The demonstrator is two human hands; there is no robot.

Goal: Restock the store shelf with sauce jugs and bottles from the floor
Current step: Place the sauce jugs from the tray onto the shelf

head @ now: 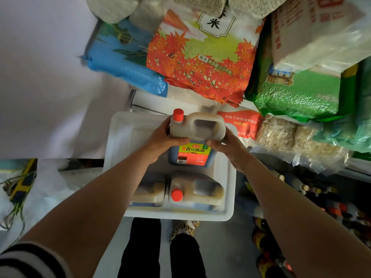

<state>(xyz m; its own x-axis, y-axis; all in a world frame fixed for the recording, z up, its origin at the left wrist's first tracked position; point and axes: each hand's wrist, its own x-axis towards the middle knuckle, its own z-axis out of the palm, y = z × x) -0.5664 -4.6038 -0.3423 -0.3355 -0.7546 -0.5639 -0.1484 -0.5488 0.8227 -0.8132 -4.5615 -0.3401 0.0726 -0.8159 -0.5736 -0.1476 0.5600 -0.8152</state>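
I hold a soy sauce jug (197, 127) with a red cap, a moulded handle and a yellow-and-red label above a white plastic bin (118, 141). My left hand (162, 140) grips its left side below the cap. On the right side, my right hand (228, 145) grips it with the thumb on the front. Two more jugs stand in the near part of the bin: one with a red cap (195, 192) on the right, and one (149, 194) partly hidden behind my left forearm.
Rice bags lie on the shelf ahead: a blue one (122, 63), an orange maple-leaf one (202, 55), a green one (297, 91). Clear bags of dried goods (281, 135) sit at right. Several bottles (329, 205) crowd the lower right. My feet stand just behind the bin.
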